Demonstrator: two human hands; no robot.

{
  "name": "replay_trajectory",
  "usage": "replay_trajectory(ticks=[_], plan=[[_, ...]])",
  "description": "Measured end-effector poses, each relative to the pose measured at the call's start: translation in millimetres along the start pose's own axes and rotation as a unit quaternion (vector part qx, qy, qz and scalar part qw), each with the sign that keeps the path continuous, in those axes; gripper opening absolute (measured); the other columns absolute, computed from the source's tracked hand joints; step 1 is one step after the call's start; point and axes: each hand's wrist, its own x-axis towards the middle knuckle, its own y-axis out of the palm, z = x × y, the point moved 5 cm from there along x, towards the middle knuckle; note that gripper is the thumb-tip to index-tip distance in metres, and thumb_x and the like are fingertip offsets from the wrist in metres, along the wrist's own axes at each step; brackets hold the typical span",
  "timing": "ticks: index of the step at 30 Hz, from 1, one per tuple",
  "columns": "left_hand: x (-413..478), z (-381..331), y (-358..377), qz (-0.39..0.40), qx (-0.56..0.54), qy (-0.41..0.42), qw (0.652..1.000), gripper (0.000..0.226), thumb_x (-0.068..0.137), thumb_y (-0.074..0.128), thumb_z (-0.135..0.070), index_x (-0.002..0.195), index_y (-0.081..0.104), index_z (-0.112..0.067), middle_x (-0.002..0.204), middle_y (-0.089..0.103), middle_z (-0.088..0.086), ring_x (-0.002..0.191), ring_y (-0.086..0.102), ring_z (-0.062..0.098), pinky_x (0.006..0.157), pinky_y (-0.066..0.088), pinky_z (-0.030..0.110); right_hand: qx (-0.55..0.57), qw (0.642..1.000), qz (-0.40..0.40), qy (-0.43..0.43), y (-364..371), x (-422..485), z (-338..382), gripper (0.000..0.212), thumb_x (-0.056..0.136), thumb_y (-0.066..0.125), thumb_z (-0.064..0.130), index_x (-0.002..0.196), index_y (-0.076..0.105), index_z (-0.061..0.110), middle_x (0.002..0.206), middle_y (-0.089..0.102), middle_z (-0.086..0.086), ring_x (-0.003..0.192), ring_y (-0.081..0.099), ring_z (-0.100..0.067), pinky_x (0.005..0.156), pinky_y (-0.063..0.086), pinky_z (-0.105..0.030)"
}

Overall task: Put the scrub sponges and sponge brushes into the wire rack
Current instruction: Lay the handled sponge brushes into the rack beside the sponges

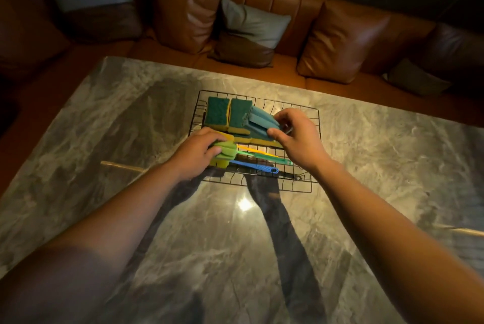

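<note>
A black wire rack point(313, 124) lies on the marble table. Two green-and-yellow scrub sponges point(218, 112) lean upright at its back left, and more lie flat behind my hands. My right hand point(293, 137) grips the blue sponge head of a brush point(262, 120) over the rack's middle. My left hand point(197, 150) is closed on the green and yellow sponge heads point(225, 157) at the rack's left edge. Green point(264, 157), yellow point(258, 151) and blue point(255, 166) brush handles stretch rightward across the rack.
The grey marble table point(131, 127) has a thin light rod point(120, 165) lying left of the rack. Behind the table runs a brown leather sofa with leather cushions point(345, 40) and grey pillows point(254, 22).
</note>
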Motion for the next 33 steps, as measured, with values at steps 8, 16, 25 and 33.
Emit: replay_trajectory(ticks=[8, 16, 25, 33], plan=[[10, 29, 21, 0.047, 0.020, -0.017, 0.999, 0.033, 0.099, 0.060, -0.021, 0.130, 0.064, -0.029, 0.128, 0.053, -0.010, 0.119, 0.048, 0.012, 0.103, 0.046, 0.044, -0.029, 0.998, 0.061, 0.003, 63, 40, -16, 0.025, 0.090, 0.073, 0.025, 0.111, 0.061, 0.018, 0.108, 0.061, -0.001, 0.094, 0.059, -0.017, 0.086, 0.056, -0.041], [-16, 44, 18, -0.073, -0.020, -0.018, 0.997, 0.033, 0.094, 0.069, -0.022, 0.127, 0.068, -0.021, 0.134, 0.062, -0.002, 0.134, 0.048, 0.017, 0.113, 0.037, 0.047, -0.025, 0.994, 0.100, -0.034, 107, 47, -15, 0.031, 0.092, 0.072, 0.027, 0.118, 0.060, 0.015, 0.109, 0.058, -0.002, 0.094, 0.055, -0.016, 0.082, 0.050, -0.034], [-18, 55, 13, -0.188, -0.100, -0.107, 0.971, 0.041, 0.084, 0.078, -0.019, 0.117, 0.055, -0.020, 0.133, 0.053, 0.000, 0.125, 0.049, 0.016, 0.105, 0.044, 0.038, -0.084, 0.986, 0.095, -0.109, 138, 45, -6, 0.029, 0.093, 0.070, 0.029, 0.117, 0.055, 0.023, 0.107, 0.057, -0.004, 0.095, 0.059, -0.024, 0.074, 0.050, -0.034], [-9, 41, 22, -0.065, 0.107, 0.029, 0.992, 0.072, 0.100, 0.054, -0.034, 0.162, 0.017, -0.031, 0.171, 0.006, -0.007, 0.156, 0.002, 0.011, 0.123, 0.015, 0.043, -0.116, 0.982, 0.074, -0.129, 144, 38, -10, 0.029, 0.095, 0.065, 0.027, 0.124, 0.061, 0.019, 0.107, 0.055, -0.008, 0.097, 0.057, -0.028, 0.071, 0.056, -0.045]])
